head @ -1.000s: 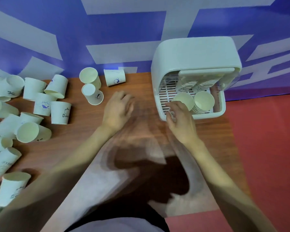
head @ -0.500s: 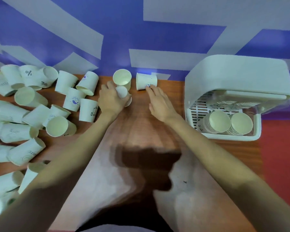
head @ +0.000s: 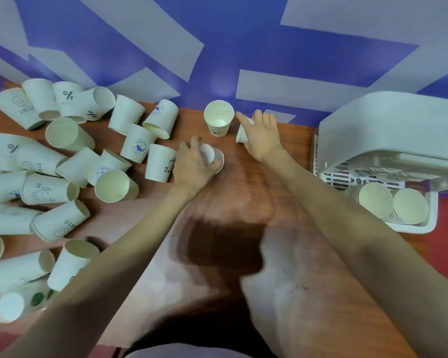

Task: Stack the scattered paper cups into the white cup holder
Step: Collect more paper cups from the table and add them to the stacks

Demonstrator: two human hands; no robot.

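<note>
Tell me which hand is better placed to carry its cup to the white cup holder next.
Right. The right hand already covers a tipped paper cup and lies nearer the white cup holder. The left hand grips its cup farther away.

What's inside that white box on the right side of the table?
The white cup holder holds two stacks of nested paper cups, lying with mouths facing out, on a slotted tray. Its hood covers the back, so the stacks' length stays hidden.

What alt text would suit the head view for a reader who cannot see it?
A left hand grips a white paper cup on a brown wooden table while the right hand covers another; a white plastic cup holder holds two stacks.
</note>
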